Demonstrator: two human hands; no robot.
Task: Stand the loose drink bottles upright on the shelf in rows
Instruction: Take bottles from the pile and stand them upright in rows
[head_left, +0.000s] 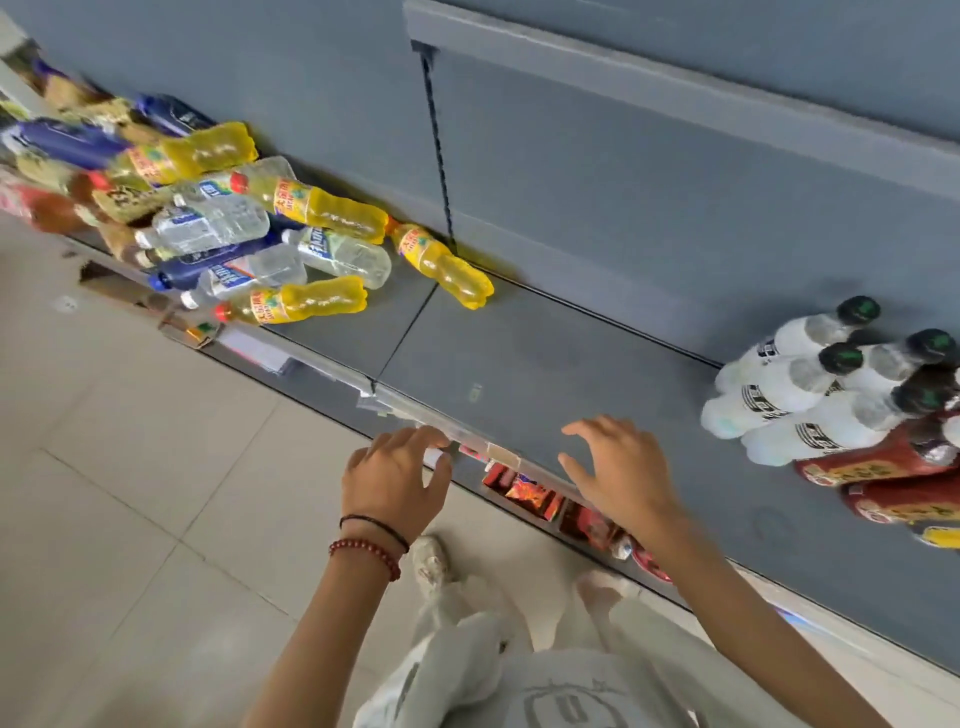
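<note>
At the bottom of the frame are the person's pale clothes and a light shoe (431, 564) on the tiled floor (130, 493). Just above, a lower shelf level shows red snack packets (524, 491) under the front edge.

The left grip (397, 478), a bare hand with bead and cord bracelets at the wrist, is released. Its loosely bent fingertips touch the price rail (467, 436) along the front of the grey shelf (519, 353), and it holds nothing. The right grip (618, 473) is also released, with its fingers spread over the bare middle of the shelf. I cannot tell whether it touches the surface.

At the right edge of the frame stand upright white bottles with dark caps (789, 384), packed together. Red-labelled bottles (872, 467) stand just in front of them.

The loose drink bottles lie on their sides in the upper left, well apart from both grips. One yellow bottle (306, 301) lies near the shelf front. A lone yellow bottle (441, 265) lies beside the heap against the back panel (623, 182). Clear water bottles (208, 226) are piled among more yellow ones, and a dark blue bottle (67, 143) lies farther left in the blur. An upper shelf (675, 88) crosses the top right.
</note>
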